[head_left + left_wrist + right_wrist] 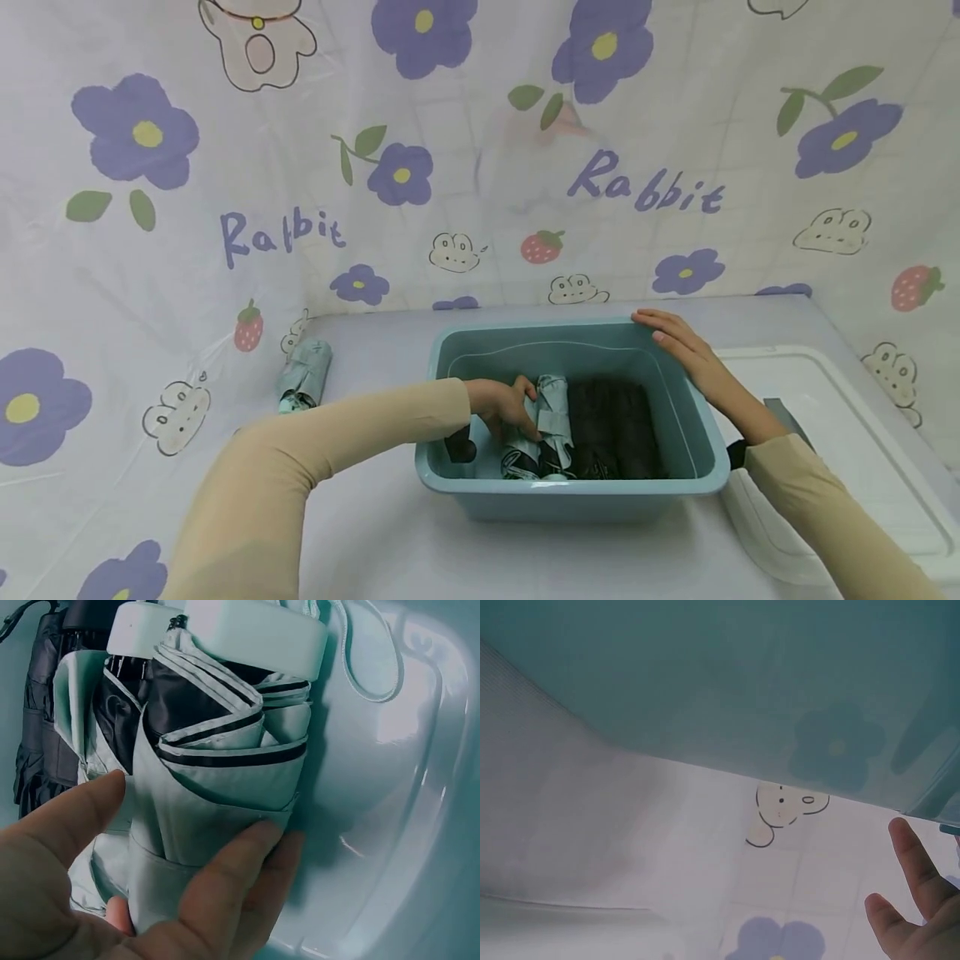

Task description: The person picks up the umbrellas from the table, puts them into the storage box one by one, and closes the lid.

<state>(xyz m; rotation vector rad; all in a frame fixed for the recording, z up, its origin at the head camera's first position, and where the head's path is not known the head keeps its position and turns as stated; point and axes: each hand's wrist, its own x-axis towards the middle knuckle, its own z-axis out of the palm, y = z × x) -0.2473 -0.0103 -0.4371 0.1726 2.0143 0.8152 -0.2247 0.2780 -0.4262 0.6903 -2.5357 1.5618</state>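
Inside a blue plastic bin [577,487], my left hand [504,405] holds a light blue folded umbrella [217,772] by its sides, thumb on one side and fingers on the other. The umbrella's pale handle [255,634] and wrist cord [396,679] show in the left wrist view. Beside it lies a second light blue umbrella [554,408], then black folded umbrellas [618,425] to the right. My right hand [693,362] rests on the bin's right rim near the back corner, its fingers extended. In the right wrist view, only part of that hand [922,915] shows.
Another light blue folded umbrella [307,371] lies on the table to the left, partly hidden by my left sleeve. A white lid [847,425] lies right of the bin, partly behind my right forearm. A patterned curtain [495,192] hangs behind the table.
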